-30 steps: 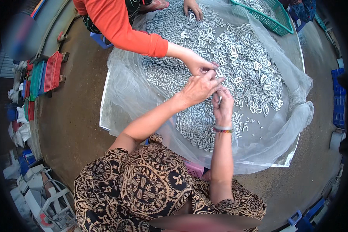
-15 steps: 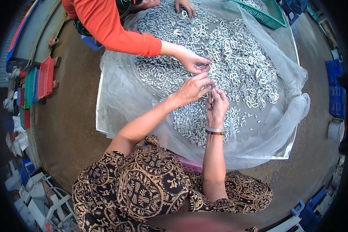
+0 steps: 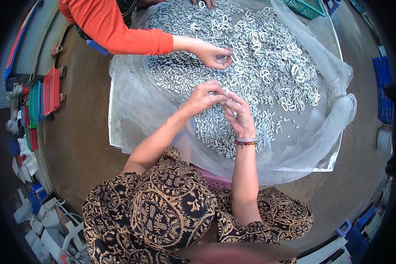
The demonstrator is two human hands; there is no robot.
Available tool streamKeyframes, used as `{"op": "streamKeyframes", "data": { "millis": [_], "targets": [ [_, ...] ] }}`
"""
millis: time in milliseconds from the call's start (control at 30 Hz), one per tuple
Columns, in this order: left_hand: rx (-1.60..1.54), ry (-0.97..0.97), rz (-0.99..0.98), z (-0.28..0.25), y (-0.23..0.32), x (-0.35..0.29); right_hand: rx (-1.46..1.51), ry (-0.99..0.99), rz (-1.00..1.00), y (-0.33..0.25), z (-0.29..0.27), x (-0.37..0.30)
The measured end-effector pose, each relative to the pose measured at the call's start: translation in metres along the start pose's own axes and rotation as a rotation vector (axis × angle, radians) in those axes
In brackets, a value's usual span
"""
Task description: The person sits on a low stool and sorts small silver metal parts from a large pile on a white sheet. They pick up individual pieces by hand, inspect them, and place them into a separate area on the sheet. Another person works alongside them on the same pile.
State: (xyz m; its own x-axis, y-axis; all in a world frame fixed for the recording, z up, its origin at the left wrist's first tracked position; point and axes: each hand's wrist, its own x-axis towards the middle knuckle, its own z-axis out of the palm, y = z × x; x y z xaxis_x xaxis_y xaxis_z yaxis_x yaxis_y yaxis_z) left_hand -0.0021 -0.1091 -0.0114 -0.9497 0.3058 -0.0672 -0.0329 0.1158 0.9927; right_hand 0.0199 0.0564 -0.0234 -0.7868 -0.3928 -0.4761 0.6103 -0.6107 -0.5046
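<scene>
Over the near part of a heap of small grey metal barrel pieces (image 3: 215, 132), my two hands meet fingertip to fingertip. My left hand (image 3: 202, 97) pinches a small pale metal piece (image 3: 226, 90), its shape mostly covered by fingers. My right hand (image 3: 240, 115), with a bangle and bead bracelet at the wrist, has its thumb and fingers bent against the same spot; something pale also shows near its palm. Oblong open metal links (image 3: 290, 70) lie mixed with the barrels beyond and to the right.
A co-worker's hand (image 3: 215, 56) in an orange sleeve (image 3: 119, 35) pinches a link just beyond mine; their other hand rests at the far edge. Translucent netting (image 3: 312, 152) lies under the heap. A green basket (image 3: 306, 8) stands far right, a pink one (image 3: 215, 181) close to me.
Both my hands have shifted slightly left, and my right hand has turned with its fingers more spread. The co-worker's near hand has drawn away from mine, farther off and left.
</scene>
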Motion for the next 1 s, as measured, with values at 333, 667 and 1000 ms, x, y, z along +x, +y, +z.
{"op": "streamKeyframes", "data": {
  "millis": [333, 667, 1000],
  "targets": [
    [0.329, 0.135, 0.343, -0.003, 0.005, -0.023, 0.277, -0.054, -0.067, 0.03, 0.008, 0.005],
    [0.136, -0.122, 0.153, -0.023, 0.013, -0.003, -0.088, 0.009, -0.215, 0.009, 0.018, -0.009],
    [0.704, -0.072, 0.545, 0.009, 0.012, -0.01, 0.174, 0.322, -0.158, 0.043, -0.009, 0.012]
  ]
}}
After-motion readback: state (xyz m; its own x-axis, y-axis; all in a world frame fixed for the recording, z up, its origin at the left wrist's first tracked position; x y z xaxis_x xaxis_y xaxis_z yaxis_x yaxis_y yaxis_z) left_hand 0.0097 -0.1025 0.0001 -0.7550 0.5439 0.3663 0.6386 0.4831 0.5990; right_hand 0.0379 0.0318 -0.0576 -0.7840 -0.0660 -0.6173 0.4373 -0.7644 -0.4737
